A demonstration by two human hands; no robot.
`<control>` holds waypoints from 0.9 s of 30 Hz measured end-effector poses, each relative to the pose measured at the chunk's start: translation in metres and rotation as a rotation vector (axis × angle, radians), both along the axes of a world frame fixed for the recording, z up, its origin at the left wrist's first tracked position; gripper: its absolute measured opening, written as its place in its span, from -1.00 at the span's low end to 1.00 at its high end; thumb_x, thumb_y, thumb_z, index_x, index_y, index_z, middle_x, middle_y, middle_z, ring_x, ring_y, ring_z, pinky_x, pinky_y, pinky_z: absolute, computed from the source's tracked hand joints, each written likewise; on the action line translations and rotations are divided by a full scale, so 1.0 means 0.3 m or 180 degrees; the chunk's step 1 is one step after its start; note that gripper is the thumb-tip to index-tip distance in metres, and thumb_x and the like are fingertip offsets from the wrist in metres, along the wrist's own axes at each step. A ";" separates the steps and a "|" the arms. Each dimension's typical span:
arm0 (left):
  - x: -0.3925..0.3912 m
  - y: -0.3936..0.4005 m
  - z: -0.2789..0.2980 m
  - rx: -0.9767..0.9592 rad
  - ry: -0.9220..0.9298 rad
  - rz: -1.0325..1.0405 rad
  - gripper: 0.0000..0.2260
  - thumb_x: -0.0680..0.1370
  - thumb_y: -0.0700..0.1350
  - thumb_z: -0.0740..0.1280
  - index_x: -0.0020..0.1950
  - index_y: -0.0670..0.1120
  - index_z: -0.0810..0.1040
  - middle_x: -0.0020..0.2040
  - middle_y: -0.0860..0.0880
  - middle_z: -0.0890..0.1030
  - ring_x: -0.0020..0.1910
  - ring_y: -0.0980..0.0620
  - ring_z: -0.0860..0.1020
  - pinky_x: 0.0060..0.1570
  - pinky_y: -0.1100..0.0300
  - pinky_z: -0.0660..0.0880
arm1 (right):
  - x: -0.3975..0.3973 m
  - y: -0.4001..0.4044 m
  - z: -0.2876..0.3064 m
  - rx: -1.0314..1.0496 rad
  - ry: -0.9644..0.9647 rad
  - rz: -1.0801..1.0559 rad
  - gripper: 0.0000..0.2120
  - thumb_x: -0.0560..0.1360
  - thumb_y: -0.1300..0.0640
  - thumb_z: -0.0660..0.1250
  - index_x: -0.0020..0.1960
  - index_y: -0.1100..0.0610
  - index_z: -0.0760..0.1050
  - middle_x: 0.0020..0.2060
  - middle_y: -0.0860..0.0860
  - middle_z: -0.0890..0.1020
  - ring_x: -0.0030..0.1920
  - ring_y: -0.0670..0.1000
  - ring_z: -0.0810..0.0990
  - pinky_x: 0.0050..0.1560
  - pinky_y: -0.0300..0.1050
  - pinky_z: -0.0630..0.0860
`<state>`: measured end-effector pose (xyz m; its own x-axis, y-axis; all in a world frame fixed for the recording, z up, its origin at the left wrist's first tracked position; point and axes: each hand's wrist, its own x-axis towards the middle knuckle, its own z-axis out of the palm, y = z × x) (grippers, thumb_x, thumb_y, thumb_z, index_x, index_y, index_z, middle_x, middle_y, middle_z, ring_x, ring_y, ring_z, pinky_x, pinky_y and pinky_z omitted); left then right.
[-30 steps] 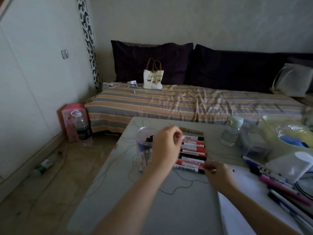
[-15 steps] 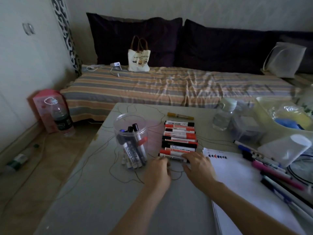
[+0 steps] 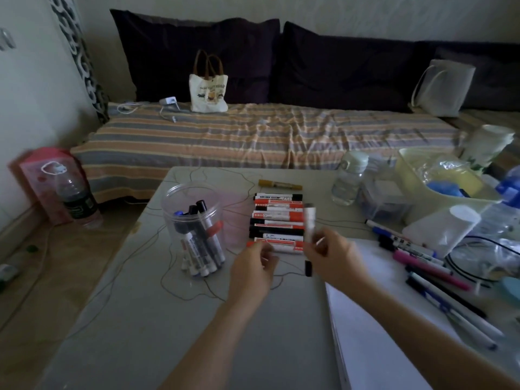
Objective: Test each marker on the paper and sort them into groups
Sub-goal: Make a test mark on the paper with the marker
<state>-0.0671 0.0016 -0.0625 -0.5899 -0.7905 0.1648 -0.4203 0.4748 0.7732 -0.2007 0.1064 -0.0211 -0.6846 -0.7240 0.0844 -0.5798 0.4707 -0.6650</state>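
Head view. Right hand [image 3: 330,258] grips a white marker [image 3: 310,223] upright, just beside the near right end of the marker row [image 3: 278,220] on the table [image 3: 140,333]. A black cap [image 3: 308,268] shows below that hand; whether it is held cannot be told. Left hand [image 3: 253,270] has curled fingers at the row's near left end; blur hides whether it holds anything. Jar [image 3: 194,226] with markers stands left of the row. Paper [image 3: 380,347] lies at right, loose pens [image 3: 427,260] beyond it.
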 end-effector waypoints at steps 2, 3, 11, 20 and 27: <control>-0.023 0.036 0.029 0.0801 0.0148 -0.0340 -0.81 0.54 0.01 0.37 0.08 -0.06 0.59 -0.09 0.05 0.64 -0.19 0.17 0.57 -0.03 0.20 0.54 | -0.022 0.072 0.061 -0.0247 -0.0822 -0.0192 -0.89 0.53 0.07 0.39 -0.10 0.11 0.54 -0.35 -0.04 0.62 -0.39 -0.11 0.52 -0.40 -0.35 0.41; -0.037 0.063 0.044 0.1275 0.0258 -0.0480 -0.78 0.54 0.04 0.36 0.07 -0.08 0.60 -0.09 -0.01 0.66 -0.20 0.12 0.58 0.01 0.14 0.56 | -0.027 0.107 0.081 -0.0383 -0.1274 -0.0258 -0.91 0.52 0.10 0.40 -0.09 0.12 0.57 -0.33 0.01 0.64 -0.37 -0.09 0.51 -0.35 -0.28 0.44; -0.146 0.205 0.108 0.3466 0.1397 -0.0219 -0.80 0.59 -0.16 0.30 0.14 -0.24 0.57 0.04 -0.18 0.67 -0.08 0.00 0.64 -0.14 0.28 0.60 | -0.024 0.251 0.073 -0.1098 -0.2614 -0.0441 -0.89 0.53 0.19 0.39 0.02 0.21 0.58 -0.23 0.12 0.68 -0.26 0.02 0.53 -0.23 -0.14 0.47; -0.230 0.218 0.119 0.3864 0.1870 0.0315 -0.85 0.56 -0.14 0.35 0.07 -0.16 0.63 -0.05 -0.07 0.71 -0.05 0.05 0.66 -0.20 0.27 0.56 | -0.124 0.333 0.055 -0.0649 -0.2822 -0.0233 -0.80 0.52 0.07 0.39 0.09 0.13 0.63 -0.12 0.04 0.73 -0.18 0.00 0.61 -0.18 -0.19 0.55; -0.280 0.268 0.099 0.3485 0.1567 -0.0272 -0.85 0.60 -0.19 0.28 0.08 -0.16 0.62 -0.02 -0.09 0.71 0.00 0.01 0.67 -0.05 0.19 0.59 | -0.126 0.312 0.006 0.0331 -0.1624 0.0164 -0.78 0.59 -0.11 0.25 0.00 0.00 0.59 -0.29 -0.07 0.68 -0.37 -0.16 0.59 -0.30 -0.35 0.49</control>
<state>-0.1511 0.0820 -0.0327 -0.7095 -0.6133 -0.3471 0.0341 -0.5218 0.8524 -0.2385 0.1999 -0.0194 -0.5831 -0.7447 -0.3247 -0.2183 0.5286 -0.8203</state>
